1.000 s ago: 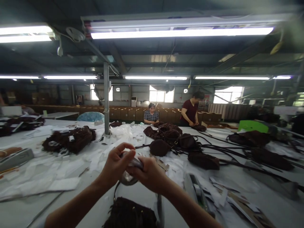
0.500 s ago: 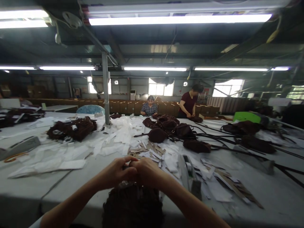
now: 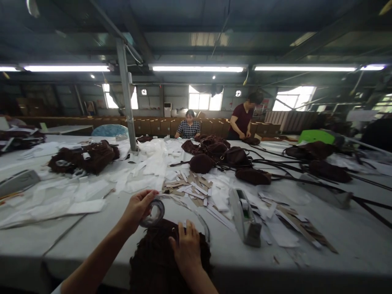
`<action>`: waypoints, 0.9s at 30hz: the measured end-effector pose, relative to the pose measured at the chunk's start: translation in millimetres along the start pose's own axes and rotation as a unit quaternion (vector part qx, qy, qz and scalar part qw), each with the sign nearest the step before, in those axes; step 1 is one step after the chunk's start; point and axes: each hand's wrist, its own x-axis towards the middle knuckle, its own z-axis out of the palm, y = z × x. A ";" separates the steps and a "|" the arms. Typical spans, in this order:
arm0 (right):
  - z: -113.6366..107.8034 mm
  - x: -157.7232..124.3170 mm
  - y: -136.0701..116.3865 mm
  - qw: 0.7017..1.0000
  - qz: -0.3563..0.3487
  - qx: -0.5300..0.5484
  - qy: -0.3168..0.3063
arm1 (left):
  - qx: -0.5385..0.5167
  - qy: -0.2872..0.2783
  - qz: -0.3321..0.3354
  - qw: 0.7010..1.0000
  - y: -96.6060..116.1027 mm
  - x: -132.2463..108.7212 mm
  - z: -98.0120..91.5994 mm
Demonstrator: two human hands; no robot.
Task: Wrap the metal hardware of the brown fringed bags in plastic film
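My left hand (image 3: 137, 210) is closed at the upper left of a shaggy dark brown bag-like piece (image 3: 153, 259). Hanging from its fingers is a ring-shaped roll of clear tape (image 3: 157, 210). A loose, see-through strip (image 3: 192, 209) runs from the pinched fingertips in an arc to the right, down toward the brown piece's right edge. My right hand (image 3: 188, 247) lies palm down on the brown piece, fingers extended and slightly apart. The lower part of the brown piece leaves the picture.
A grey tape dispenser (image 3: 245, 220) stands to the right. Cardboard and paper strips (image 3: 196, 190) lie ahead, with brown bags (image 3: 202, 163) and long straps behind. Brown fabric pieces (image 3: 85, 157) and white sheets (image 3: 85, 206) cover the left. Two people (image 3: 241, 120) work across the table.
My hands were together above the brown piece and have separated. The left moved left, showing the tape roll and strip; the right came down onto the piece. The view tilted downward.
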 end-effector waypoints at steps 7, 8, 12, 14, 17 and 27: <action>10.3 38.0 26.7 0.993 -0.031 -0.013 -0.111 | 0.016 0.018 -0.056 0.998 -27.2 6.1 0.1; 7.6 41.1 30.9 0.990 -0.052 -0.009 -0.129 | 0.021 0.016 -0.064 0.998 -30.0 6.0 0.3; -6.8 44.1 46.2 0.968 -0.151 0.016 -0.200 | 0.031 0.015 -0.081 0.996 -40.9 -0.2 -0.3; -12.8 38.1 51.4 0.958 -0.181 0.024 -0.219 | 0.028 0.025 -0.093 0.995 -47.0 -5.6 -2.9; -13.0 23.4 52.1 0.963 -0.167 0.019 -0.209 | 0.019 0.042 -0.109 0.993 -53.1 -12.1 -7.2; 7.9 4.8 36.4 0.984 -0.091 0.011 -0.150 | 0.043 0.026 -0.081 0.995 -21.1 -4.9 18.9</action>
